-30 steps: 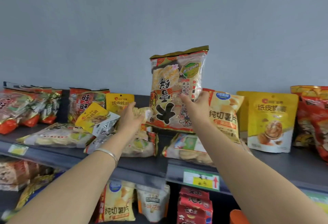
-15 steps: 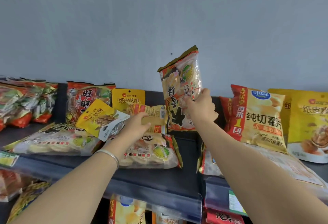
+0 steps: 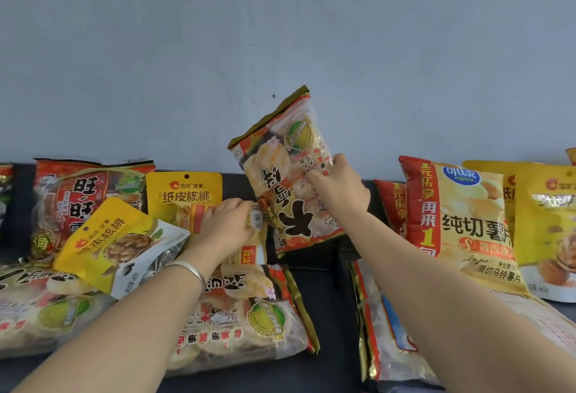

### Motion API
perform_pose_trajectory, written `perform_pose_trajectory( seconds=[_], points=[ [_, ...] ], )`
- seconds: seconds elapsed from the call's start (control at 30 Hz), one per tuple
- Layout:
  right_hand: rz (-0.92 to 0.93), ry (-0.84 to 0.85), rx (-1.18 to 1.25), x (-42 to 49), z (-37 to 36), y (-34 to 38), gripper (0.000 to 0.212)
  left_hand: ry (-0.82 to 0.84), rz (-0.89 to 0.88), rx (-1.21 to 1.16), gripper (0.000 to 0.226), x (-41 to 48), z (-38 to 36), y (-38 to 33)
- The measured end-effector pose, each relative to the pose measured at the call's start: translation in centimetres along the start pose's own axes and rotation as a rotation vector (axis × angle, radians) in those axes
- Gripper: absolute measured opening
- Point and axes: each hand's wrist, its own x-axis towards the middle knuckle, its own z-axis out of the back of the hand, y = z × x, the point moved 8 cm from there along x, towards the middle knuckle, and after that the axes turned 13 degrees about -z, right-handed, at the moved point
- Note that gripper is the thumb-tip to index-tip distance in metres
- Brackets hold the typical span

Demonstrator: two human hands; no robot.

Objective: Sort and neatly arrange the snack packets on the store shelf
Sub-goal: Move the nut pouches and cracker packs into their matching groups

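Yellow-orange rice-cracker bag (image 3: 288, 174), pinched upright by right hand (image 3: 338, 195), unplaced. Left hand (image 3: 223, 226) gripping small packet (image 3: 254, 247). Standing: potato-chip bags (image 3: 467, 227). Lying unsorted: flat cracker bag (image 3: 249, 321), walnut pouch (image 3: 106, 237).

Yellow pouch (image 3: 184, 196) reads "纸皮核桃", chip bag (image 3: 467, 230) "copico" and "纯切薯片", red packet (image 3: 84, 196) "旺旺"

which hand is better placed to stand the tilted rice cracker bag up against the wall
Right. The right hand grips the rice cracker bag, which is tilted with its bottom edge near the shelf. The left hand is occupied, holding a smaller packet lower down.
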Motion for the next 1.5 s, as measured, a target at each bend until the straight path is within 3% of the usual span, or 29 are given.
perform_pose_trajectory(
  seconds=[0.17, 0.4, 0.6, 0.7, 0.9, 1.03, 1.13, 1.23, 1.33, 1.5],
  points=[
    [-0.095, -0.007, 0.020, -0.1, 0.1, -0.7, 0.038, 0.054, -0.010, 0.050, 0.064, 2.3, -1.7, 0.7],
    [-0.242, -0.045, 0.169, -0.9, 0.5, -2.1, 0.040, 0.125, -0.030, 0.191, 0.089, 2.7, -2.1, 1.7],
    [-0.325, -0.085, 0.220, -1.0, 0.8, -3.0, 0.056, 0.093, -0.063, 0.213, 0.063, 2.7, -1.0, 1.7],
    [-0.368, -0.065, 0.297, -1.0, 0.0, -3.6, 0.047, 0.062, -0.057, 0.269, 0.058, 2.1, -0.4, 2.8],
    [-0.377, 0.041, 0.371, -0.8, -2.9, -2.8, 0.020, 0.113, -0.026, 0.271, 0.064, 1.2, -0.1, 5.0],
    [-0.341, 0.072, 0.354, -0.7, -3.6, -1.8, 0.025, 0.147, 0.002, 0.307, 0.062, 0.9, 0.4, 5.2],
    [-0.261, 0.039, 0.259, -0.6, -3.0, -0.1, 0.037, 0.137, 0.046, 0.270, 0.073, 0.8, 0.3, 5.8],
    [-0.119, 0.006, 0.065, -0.4, -1.7, 2.4, 0.051, 0.017, 0.136, 0.015, 0.092, 0.9, 0.3, 6.1],
    [0.075, -0.100, -0.254, -0.8, -0.1, 5.5, 0.054, -0.312, 0.196, -0.329, 0.093, 1.2, 3.2, 6.3],
    [0.226, -0.145, -0.595, -1.9, -1.1, 7.5, 0.053, -0.571, -0.128, -0.176, 0.093, 1.9, 8.3, 1.9]
  ],
)
